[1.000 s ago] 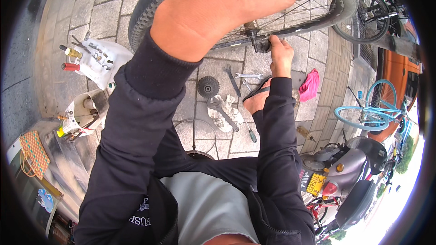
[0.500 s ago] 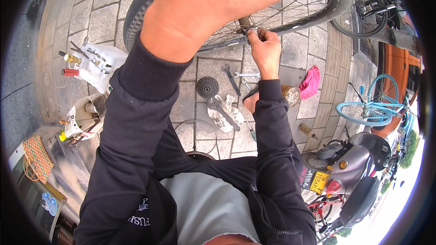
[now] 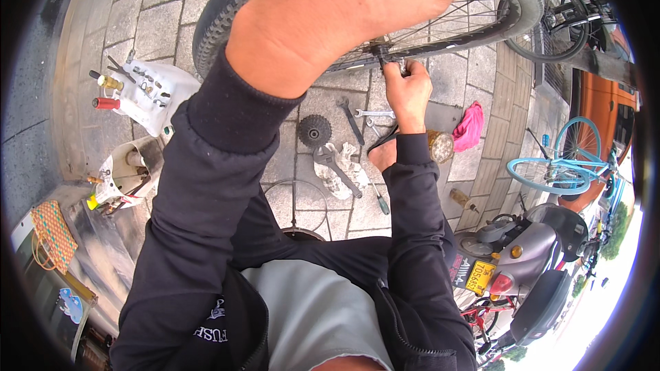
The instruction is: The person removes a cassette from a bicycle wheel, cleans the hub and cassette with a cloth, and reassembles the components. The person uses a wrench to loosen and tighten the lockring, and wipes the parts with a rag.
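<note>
My left hand (image 3: 344,7), large at the top, grips a bicycle wheel (image 3: 522,17) held over the paving. My right hand (image 3: 409,93) has its fingers closed at a dark fitting on the wheel hub (image 3: 378,48); the exact part is partly hidden by them. Below lie a dark sprocket cassette (image 3: 315,130), a dark wrench (image 3: 350,120), silver spanners (image 3: 371,114), an adjustable wrench (image 3: 337,165) on a white rag (image 3: 328,182) and a green-handled screwdriver (image 3: 381,203).
At left stand a white tray of tools (image 3: 151,89) and a white container (image 3: 127,175). At right are a pink cloth (image 3: 469,127), a rusty can (image 3: 440,144), a blue bicycle (image 3: 550,172), a parked scooter (image 3: 522,261), another bicycle (image 3: 550,17) and an orange car (image 3: 598,103).
My right hand moved left to the hub and has since dropped slightly. My left hand and the wheel shifted left, then back to the right.
</note>
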`<state>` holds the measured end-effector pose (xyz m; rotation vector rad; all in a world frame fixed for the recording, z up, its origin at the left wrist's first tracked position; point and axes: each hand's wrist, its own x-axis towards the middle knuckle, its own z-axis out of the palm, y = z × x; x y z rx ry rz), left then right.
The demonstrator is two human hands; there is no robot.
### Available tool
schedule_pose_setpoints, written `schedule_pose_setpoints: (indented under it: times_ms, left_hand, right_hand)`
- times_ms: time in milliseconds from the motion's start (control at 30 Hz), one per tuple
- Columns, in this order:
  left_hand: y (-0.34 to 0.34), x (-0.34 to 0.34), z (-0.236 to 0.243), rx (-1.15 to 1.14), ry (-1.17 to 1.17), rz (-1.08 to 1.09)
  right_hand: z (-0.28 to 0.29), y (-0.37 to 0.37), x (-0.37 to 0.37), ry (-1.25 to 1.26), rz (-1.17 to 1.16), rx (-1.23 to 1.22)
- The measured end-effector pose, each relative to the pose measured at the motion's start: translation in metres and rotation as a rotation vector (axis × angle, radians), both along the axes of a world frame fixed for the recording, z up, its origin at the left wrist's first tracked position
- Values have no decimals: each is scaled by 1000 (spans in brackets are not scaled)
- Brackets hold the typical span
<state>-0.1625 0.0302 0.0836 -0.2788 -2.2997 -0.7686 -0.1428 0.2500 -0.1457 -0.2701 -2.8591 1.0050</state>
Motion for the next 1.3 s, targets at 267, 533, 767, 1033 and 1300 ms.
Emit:
schedule_pose_setpoints:
  times_ms: [267,533,767,1033,1300]
  left_hand:
    - [3,0,3,-38,-25,-7]
    - [0,-13,-9,3,-4,3]
    - [-3,-3,-6,67,93,-77]
    - [-2,-1,3,87,44,-145]
    - [-4,-3,-2,55,54,-121]
  right_hand:
    - [-12,24,-18,-115,-97,-224]
    - [-18,37,0,-101,-103,-824]
    - [-29,76,-12,-78,-410,-1117]
    - [-33,67,-4,-232,-170,-890]
    - [-44,58,-26,-620,-35,-1013]
